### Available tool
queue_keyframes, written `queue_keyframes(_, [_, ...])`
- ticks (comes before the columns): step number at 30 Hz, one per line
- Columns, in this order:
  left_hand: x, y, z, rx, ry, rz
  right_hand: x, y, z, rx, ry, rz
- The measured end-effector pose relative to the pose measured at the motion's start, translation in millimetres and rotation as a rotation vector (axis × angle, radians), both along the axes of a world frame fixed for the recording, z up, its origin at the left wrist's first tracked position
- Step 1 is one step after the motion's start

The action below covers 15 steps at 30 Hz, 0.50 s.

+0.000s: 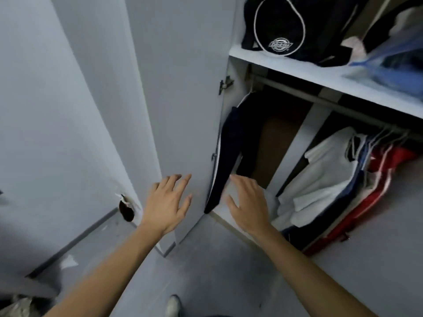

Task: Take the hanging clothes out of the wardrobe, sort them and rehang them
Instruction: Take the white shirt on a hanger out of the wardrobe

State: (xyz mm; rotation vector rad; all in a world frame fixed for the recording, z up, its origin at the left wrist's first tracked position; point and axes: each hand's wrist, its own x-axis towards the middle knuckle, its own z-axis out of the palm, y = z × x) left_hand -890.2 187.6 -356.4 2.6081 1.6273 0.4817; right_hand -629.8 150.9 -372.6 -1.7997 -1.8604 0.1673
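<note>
A dark navy garment [231,143] with a white side stripe hangs alone from the rail [297,91] at the wardrobe's left end. Several white, blue and red clothes [343,179] hang bunched at the rail's right end. My left hand [167,202] is spread, fingers straight, in front of the open wardrobe door [178,88]. My right hand [247,202] is also spread and empty, just right of the navy garment's lower end, over the wardrobe's floor. Neither hand holds anything.
A black bag [281,28] with white piping and folded blue fabric [389,65] lie on the shelf above the rail. The grey wall [45,110] at left has a hole [126,210] near the floor. A shoe [174,305] shows at the bottom.
</note>
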Motion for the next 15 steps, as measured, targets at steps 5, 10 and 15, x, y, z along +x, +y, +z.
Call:
queue_keyframes(5, [68,68,-16,-0.033,-0.045,-0.201,62,7,-3,-0.019,-0.005,-0.199])
queue_keyframes(10, [125,124,-25,-0.041,-0.074,-0.405,105,12,0,-0.014,-0.020,-0.406])
queue_keyframes(15, [191,156,-36,-0.079,-0.049,-0.575,129,5,-3,-0.023,-0.040,-0.553])
